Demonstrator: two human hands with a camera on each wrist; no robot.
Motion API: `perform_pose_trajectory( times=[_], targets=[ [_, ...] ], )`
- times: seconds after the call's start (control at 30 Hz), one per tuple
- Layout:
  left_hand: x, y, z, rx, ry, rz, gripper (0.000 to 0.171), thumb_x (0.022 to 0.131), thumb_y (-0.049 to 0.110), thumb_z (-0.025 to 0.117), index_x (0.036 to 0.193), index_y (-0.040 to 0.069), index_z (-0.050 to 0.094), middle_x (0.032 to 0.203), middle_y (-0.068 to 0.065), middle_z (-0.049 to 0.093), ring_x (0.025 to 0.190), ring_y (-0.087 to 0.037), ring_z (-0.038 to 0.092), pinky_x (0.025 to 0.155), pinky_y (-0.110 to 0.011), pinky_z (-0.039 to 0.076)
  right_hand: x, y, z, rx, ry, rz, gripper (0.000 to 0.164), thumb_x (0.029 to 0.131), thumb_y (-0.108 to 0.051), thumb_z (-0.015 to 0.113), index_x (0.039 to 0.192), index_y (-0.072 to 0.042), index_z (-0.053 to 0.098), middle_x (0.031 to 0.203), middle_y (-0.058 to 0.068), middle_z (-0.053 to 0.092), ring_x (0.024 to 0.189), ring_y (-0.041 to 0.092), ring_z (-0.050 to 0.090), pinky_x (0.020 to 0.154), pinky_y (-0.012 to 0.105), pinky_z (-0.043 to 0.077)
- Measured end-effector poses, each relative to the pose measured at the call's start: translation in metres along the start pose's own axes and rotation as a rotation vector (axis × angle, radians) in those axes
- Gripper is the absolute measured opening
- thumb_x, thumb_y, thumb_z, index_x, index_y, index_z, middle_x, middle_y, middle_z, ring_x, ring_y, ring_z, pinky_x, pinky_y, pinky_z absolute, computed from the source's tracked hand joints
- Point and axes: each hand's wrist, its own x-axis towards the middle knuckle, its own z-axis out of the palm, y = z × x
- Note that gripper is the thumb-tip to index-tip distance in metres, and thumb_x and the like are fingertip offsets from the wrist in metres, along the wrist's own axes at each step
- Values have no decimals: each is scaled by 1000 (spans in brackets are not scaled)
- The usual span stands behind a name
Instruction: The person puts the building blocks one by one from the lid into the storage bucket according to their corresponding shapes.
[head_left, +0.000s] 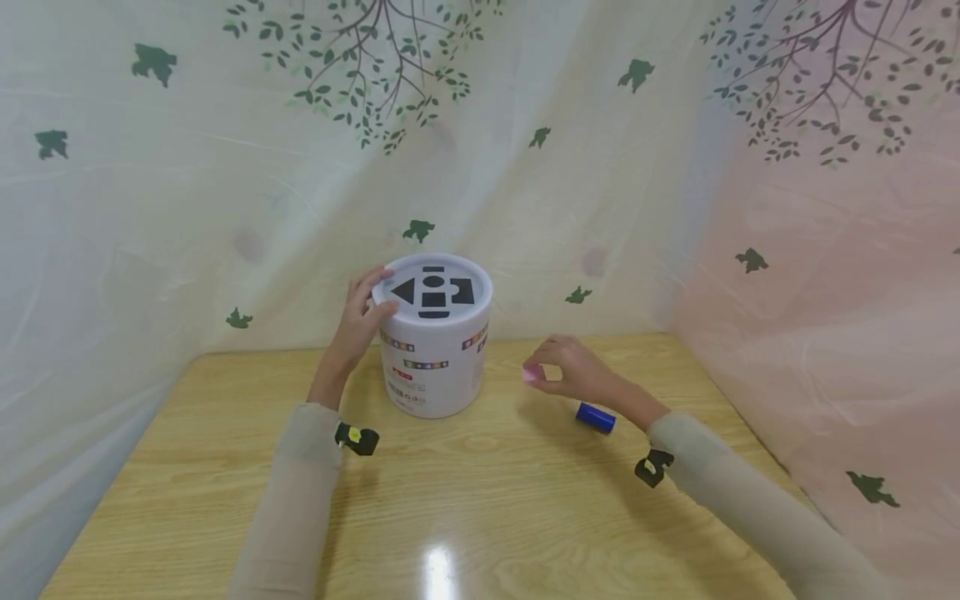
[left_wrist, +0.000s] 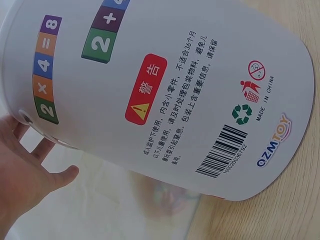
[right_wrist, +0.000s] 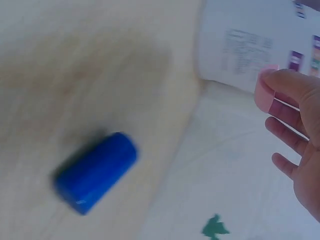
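Note:
A white bucket [head_left: 435, 371] stands upright on the table, with dark shaped holes in its lid [head_left: 412, 314]. At the left of its rim my left hand [head_left: 362, 321] rests, thumb and fingers spread; the left wrist view shows that hand [left_wrist: 25, 175] beside the printed wall [left_wrist: 165, 110]. To the right of the bucket, my right hand [head_left: 573, 367] pinches a small pink block [head_left: 533, 374] between thumb and fingers, above the table. The right wrist view shows a curved face on this pink block [right_wrist: 265, 90]. Below the right hand, a blue cylinder [head_left: 596, 417] lies on its side.
The wooden table [head_left: 450, 500] meets a pale cloth backdrop [head_left: 525, 208] with printed leaves close behind the bucket. A pinkish cloth [head_left: 825, 333] hangs along the right side. Each wrist carries a small black camera mount [head_left: 358, 439].

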Motion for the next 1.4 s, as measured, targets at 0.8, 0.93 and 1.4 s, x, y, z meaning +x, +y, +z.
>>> perform_pose_trajectory(
  times=[0.8,0.93,1.4],
  targets=[
    [-14,33,-2,-9,-33,-19,66,97,21,55,158,5,33,166,-16,12,151,-41,18,125,-68,7,95,-53,-63,157,187,-4,33,91,-20,77,121,-7,74,118,10,74,116,25,60,101,46,51],
    [-18,41,-2,-3,-33,-25,65,98,20,54,158,5,33,167,-16,12,152,-41,18,125,-69,8,107,-59,-60,167,163,-14,33,91,-19,77,122,-7,74,117,10,73,115,26,60,100,45,51],
    [-17,39,0,1,-31,-28,64,99,21,55,157,6,34,166,-17,13,152,-40,18,126,-67,8,134,-68,-47,182,55,10,31,94,-21,73,121,-7,73,118,11,74,113,25,61,99,40,55]
  ],
)
